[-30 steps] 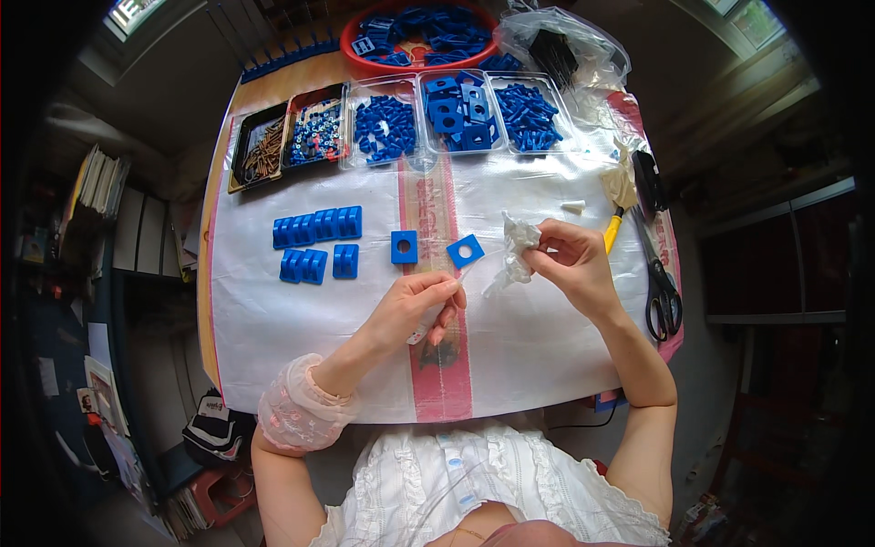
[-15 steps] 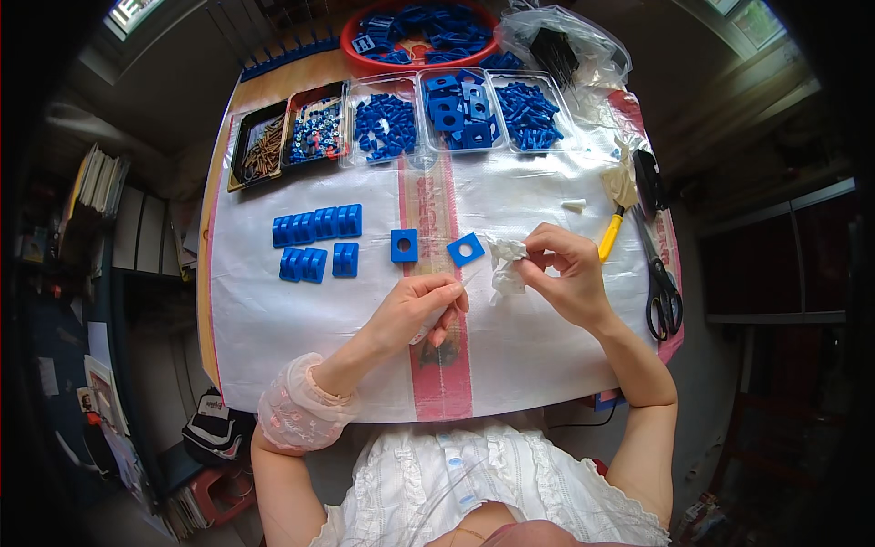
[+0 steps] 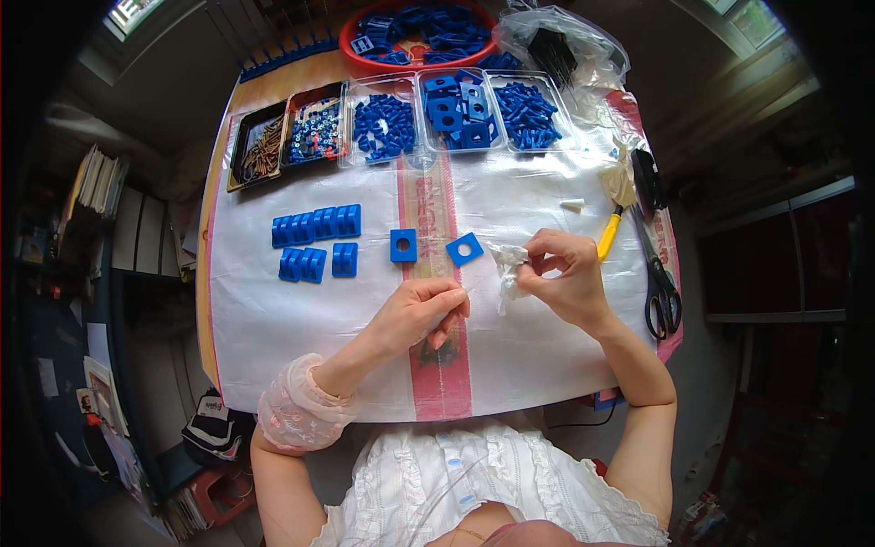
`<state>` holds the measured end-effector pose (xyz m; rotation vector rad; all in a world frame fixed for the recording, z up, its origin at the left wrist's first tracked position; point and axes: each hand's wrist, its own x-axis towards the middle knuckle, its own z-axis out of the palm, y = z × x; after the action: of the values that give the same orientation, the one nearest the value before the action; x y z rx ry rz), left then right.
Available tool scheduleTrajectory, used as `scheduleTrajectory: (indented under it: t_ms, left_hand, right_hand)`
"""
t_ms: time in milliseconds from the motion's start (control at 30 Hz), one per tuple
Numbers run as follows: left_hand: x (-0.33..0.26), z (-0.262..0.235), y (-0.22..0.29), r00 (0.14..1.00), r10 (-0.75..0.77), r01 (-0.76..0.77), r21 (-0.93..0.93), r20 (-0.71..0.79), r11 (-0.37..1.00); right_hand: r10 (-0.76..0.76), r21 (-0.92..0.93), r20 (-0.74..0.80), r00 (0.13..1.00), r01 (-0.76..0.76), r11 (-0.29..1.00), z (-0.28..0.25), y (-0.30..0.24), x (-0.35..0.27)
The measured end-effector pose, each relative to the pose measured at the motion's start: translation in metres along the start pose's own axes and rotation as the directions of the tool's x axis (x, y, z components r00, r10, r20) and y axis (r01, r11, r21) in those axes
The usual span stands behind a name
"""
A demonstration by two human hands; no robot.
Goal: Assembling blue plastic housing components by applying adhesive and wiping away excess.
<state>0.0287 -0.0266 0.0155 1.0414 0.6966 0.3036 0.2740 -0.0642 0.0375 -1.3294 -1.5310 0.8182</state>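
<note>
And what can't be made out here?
- Head view: whatever the left hand may pinch, hidden by its fingers.
- Head view: part of the crumpled white sheet, covered by the right hand.
- Head view: lower blue pieces in the red basin, beneath others.

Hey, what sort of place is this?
Likely a small hand-assembly workspace, perhaps in a home. A row of trays holds sorted small parts on a covered table, with a red basin of blue pieces behind.
</note>
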Motion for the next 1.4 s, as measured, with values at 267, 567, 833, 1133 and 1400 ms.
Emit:
scheduleTrajectory:
  t_ms: [267, 567, 833, 1133, 1400]
  left_hand:
    - [-0.002, -0.002, 0.003, 1.0, -0.011, 0.011, -0.007, -0.016, 1.0]
    - [-0.001, -0.005, 0.004, 1.0, -0.009, 0.008, -0.095, -0.015, 0.995]
    - [-0.001, -0.003, 0.007, 0.999, -0.023, 0.02, -0.081, -0.029, 0.996]
    - [-0.001, -0.002, 0.008, 0.999, -0.025, 0.022, -0.061, -0.039, 0.998]
    - [-0.001, -0.003, 0.006, 0.999, -0.021, 0.019, -0.07, -0.029, 0.997]
  right_hand:
    - [0.147, 0.09, -0.01, 0.989, -0.146, 0.985, -0.01, 0.009, 0.002]
    - [0.297, 0.218, -0.031, 0.954, -0.283, 0.934, -0.02, 0.015, 0.01]
    - [0.268, 0.333, 0.059, 0.962, -0.272, 0.903, -0.013, 0.017, 0.006]
    - [-0.004, 0.142, -0.101, 0.995, 0.019, 0.99, 0.008, 0.005, -0.001]
    - [0.295, 0.454, 0.123, 0.948, -0.317, 0.832, -0.002, 0.012, 0.003]
